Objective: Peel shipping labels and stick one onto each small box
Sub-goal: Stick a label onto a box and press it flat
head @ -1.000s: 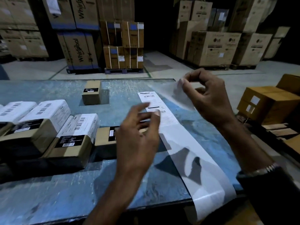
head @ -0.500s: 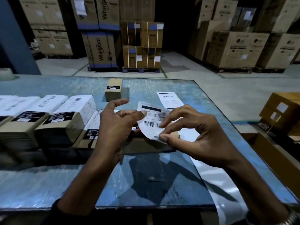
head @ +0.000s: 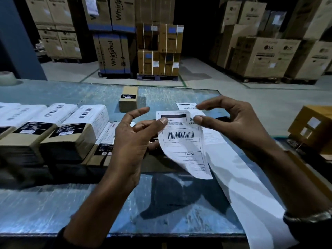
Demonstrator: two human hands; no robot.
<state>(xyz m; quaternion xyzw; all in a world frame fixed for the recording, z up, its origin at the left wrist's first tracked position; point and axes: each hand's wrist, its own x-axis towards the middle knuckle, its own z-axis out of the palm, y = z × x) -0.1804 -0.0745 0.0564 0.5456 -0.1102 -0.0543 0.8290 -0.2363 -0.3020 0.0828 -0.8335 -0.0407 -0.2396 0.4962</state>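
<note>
The peeled white paper shipping label with a black header bar and barcode (head: 181,141) hangs in the air between the two hands, above the table, held only by its top corners. It looks thin, very light and floppy: its lower half curls and droops toward the person, so it will likely fold on itself, and the sticky back could catch on fingers or on itself. The top corners, or opposite edges kept taut, seem the safest places to hold it.

The left hand (head: 133,141) pinches the top left corner with thumb over fingers behind, the other fingers loosely spread. The right hand (head: 233,123) pinches the top right corner near the printed logo, forefinger arched above.

Under the right hand runs the long white backing strip (head: 242,180), trailing off the near edge of the scuffed blue table (head: 53,203). Beyond the left hand stands a lone small brown cardboard box with a black sticker (head: 128,101), apparently unlabelled on top. Left of the left hand lie rows of small brown boxes already carrying white labels (head: 68,126).
</note>
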